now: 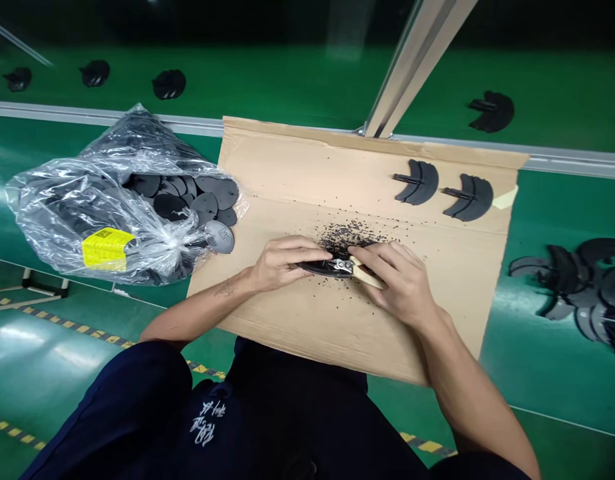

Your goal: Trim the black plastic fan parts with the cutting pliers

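My left hand (280, 261) is closed on a flat black plastic part (318, 268), held edge-on over a sheet of brown cardboard (337, 320). My right hand (400, 280) grips small cutters with cream handles (361, 271), and their metal jaws meet the part's edge. A scatter of tiny black trimmings (345, 237) lies on the cardboard just beyond both hands. Two black crescent-shaped parts (418, 182) (470, 198) rest at the cardboard's far right.
A clear plastic bag (102, 207) with a yellow label, full of black round parts, lies at the left. More black parts (582, 287) are piled on the green surface at the right. Others ride a green belt (287, 80) behind a metal rail (417, 60).
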A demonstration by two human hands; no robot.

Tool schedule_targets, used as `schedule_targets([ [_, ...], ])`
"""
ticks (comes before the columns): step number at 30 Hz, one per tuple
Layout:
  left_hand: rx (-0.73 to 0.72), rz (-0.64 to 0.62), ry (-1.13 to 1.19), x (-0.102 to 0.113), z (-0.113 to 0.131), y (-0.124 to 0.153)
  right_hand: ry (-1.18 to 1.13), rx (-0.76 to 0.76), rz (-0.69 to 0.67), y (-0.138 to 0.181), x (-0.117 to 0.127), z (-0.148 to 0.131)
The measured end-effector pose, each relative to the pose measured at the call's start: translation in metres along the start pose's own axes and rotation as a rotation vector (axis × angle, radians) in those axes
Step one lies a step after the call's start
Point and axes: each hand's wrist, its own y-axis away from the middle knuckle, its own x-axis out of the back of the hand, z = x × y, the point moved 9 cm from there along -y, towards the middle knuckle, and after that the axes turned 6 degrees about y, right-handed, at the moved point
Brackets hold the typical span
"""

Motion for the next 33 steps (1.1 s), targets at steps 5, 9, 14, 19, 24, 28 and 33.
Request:
schedule_targets([
  [5,0.002,-0.013,-0.001,-0.001,0.000,0.000,0.029,-0.022,-0.011,0.001,0.000,0.003],
  [9,0.011,-0.021,0.005,-0.003,-0.001,0.002,0.048,0.004,-0.017,-0.001,-0.001,-0.002],
  [14,0.012,-0.003,0.022,-0.003,-0.002,0.003,0.149,0.011,-0.009,-0.002,0.000,-0.005],
  [19,-0.027,0.016,0.015,-0.002,0.002,0.002,0.152,0.003,-0.040,-0.002,-0.002,-0.006],
  [24,-0.027,0.030,0.024,-0.002,0.003,0.003,0.221,0.037,-0.017,-0.003,0.000,-0.012],
  [28,-0.038,0.036,0.015,-0.001,0.004,0.006,0.211,0.027,-0.008,-0.002,0.000,-0.013],
  [33,-0.057,0.009,0.024,-0.003,0.009,0.003,-0.051,-0.078,-0.001,-0.001,0.002,-0.005],
])
